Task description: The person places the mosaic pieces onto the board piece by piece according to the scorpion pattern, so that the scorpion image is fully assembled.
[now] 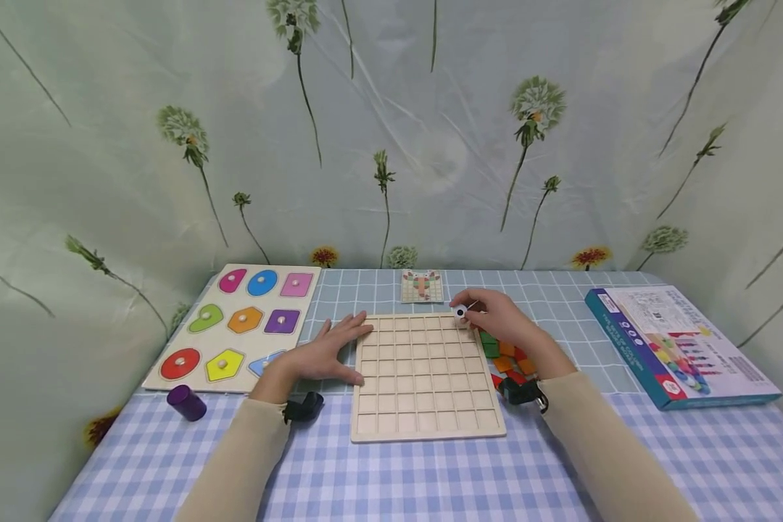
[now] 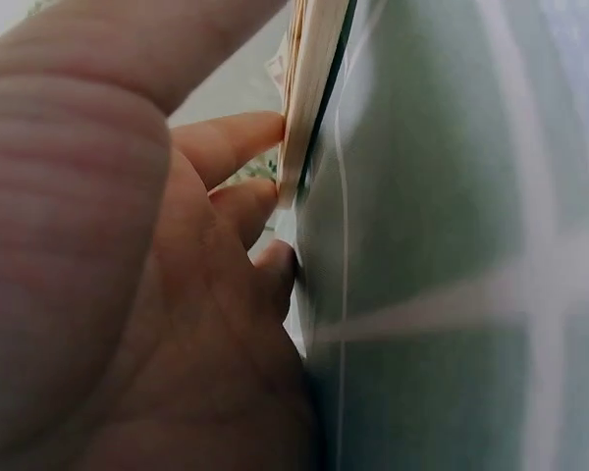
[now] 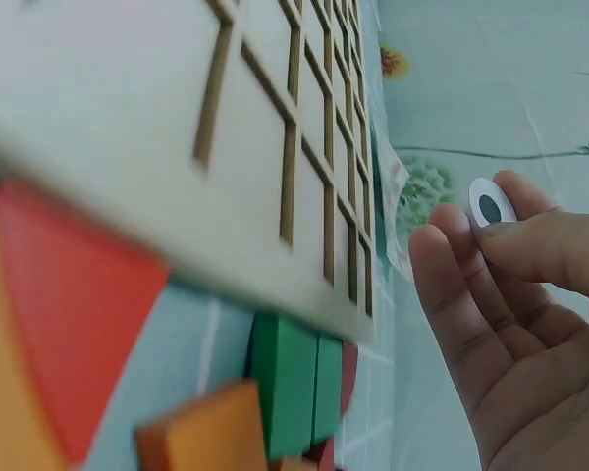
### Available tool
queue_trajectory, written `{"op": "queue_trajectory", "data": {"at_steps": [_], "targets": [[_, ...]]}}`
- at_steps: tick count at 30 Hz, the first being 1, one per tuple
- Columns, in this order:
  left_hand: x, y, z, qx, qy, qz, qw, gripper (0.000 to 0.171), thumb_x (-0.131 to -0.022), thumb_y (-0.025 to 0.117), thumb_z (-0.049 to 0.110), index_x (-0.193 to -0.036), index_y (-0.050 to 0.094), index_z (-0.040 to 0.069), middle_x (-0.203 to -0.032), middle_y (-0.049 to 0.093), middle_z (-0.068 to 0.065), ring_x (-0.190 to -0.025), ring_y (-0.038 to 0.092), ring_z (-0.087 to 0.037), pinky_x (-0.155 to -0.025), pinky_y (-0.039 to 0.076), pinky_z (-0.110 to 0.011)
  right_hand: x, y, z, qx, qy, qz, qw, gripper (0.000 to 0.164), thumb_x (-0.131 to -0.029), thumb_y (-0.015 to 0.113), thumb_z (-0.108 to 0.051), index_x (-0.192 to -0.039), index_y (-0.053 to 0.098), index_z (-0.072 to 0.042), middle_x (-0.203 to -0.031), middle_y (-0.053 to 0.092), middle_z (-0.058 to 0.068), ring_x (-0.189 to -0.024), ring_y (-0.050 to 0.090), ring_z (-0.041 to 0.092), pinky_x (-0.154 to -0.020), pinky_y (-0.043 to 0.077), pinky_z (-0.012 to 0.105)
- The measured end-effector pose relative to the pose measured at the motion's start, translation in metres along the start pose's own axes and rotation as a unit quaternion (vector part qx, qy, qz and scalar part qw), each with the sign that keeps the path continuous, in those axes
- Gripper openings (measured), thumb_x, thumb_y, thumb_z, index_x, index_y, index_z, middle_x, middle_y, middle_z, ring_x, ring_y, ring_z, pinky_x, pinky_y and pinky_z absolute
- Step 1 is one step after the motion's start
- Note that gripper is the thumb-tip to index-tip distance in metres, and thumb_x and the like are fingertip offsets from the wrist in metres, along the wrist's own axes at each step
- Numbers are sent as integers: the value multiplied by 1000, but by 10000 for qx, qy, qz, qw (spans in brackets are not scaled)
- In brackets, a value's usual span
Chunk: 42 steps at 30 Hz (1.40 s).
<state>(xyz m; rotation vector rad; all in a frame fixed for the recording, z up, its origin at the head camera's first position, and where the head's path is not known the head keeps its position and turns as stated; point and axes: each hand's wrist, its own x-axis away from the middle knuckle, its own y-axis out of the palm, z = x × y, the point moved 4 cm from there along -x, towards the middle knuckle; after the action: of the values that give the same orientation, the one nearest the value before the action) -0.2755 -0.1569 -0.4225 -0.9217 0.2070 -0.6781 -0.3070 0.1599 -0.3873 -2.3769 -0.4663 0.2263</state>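
Note:
A wooden grid board point(image 1: 424, 377) with square cells lies in front of the person. My left hand point(image 1: 329, 353), fingers spread, touches the board's left edge; in the left wrist view its fingertips point(image 2: 265, 128) rest against the side of the board. Over the board's far right corner, my right hand point(image 1: 499, 317) pinches a round white eye piece with a black dot point(image 3: 490, 204) between thumb and fingers. Beside the board's right edge, partly under the right arm, lie green blocks point(image 1: 489, 344), orange blocks point(image 1: 505, 355) and red blocks point(image 3: 74, 314).
A small pattern card point(image 1: 422, 287) lies behind the board. At the left is a knob puzzle with colored shapes point(image 1: 212, 330), with a purple cylinder point(image 1: 186, 403) in front of it. A flat toy box point(image 1: 685, 344) lies at the right on the checked cloth.

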Motion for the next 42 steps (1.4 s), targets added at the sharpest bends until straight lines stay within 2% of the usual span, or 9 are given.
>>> {"op": "queue_trajectory", "data": {"at_steps": [4, 14, 19, 22, 32, 39, 42], "targets": [[-2, 1, 2, 60, 54, 73, 9999, 97, -79, 84, 36, -155, 33, 6, -169, 7, -16, -156, 2, -42, -122, -7, -65, -10, 7, -4, -236, 29, -225, 9995, 25, -102, 51, -5, -122, 67, -6, -120, 62, 18, -89, 68, 23, -75, 59, 35], [-4, 2, 2, -162, -34, 257, 9995, 94, -76, 85, 42, -152, 38, 13, -169, 11, -13, -157, 9, -37, -123, -2, -65, -33, 33, -16, -652, 220, -635, 9956, 27, -103, 49, -5, -120, 70, -7, -115, 62, 17, -83, 69, 22, -68, 58, 33], [-4, 2, 1, -158, -65, 274, 9995, 93, -76, 85, 43, -152, 40, 13, -169, 13, -12, -156, 10, -37, -123, -1, -66, -44, 49, -28, -288, 100, -717, 9970, 26, -101, 51, -6, -117, 71, -11, -99, 69, 11, -78, 64, 20, -65, 53, 28], [-3, 3, 1, -159, -66, 263, 9995, 94, -76, 85, 44, -152, 39, 13, -169, 13, -12, -156, 11, -38, -122, -1, -66, -49, 56, -34, -22, 5, -687, 9976, 24, -101, 54, -7, -117, 71, -12, -92, 69, 9, -75, 60, 18, -64, 49, 27], [-6, 3, 1, -173, -153, 269, 9994, 93, -76, 84, 47, -151, 39, 15, -170, 13, -11, -157, 10, -36, -123, -1, -65, -56, 62, -40, 160, 28, -555, 9983, 20, -99, 57, -7, -113, 70, -12, -95, 67, 8, -75, 58, 16, -66, 48, 25], [-6, 4, 1, -207, -175, 262, 9993, 93, -76, 84, 47, -151, 40, 15, -170, 13, -10, -157, 10, -36, -123, 0, -66, -59, 69, -41, 593, -227, -453, 9970, 15, -96, 62, -7, -106, 72, -12, -93, 67, 5, -78, 56, 14, -72, 46, 26], [-5, 4, 0, -194, -179, 264, 9993, 93, -76, 85, 47, -151, 39, 15, -170, 13, -10, -157, 10, -36, -123, -1, -65, -59, 71, -43, 729, -195, -426, 9962, 12, -95, 65, -10, -105, 72, -13, -91, 65, 4, -79, 55, 14, -72, 46, 27]]}}
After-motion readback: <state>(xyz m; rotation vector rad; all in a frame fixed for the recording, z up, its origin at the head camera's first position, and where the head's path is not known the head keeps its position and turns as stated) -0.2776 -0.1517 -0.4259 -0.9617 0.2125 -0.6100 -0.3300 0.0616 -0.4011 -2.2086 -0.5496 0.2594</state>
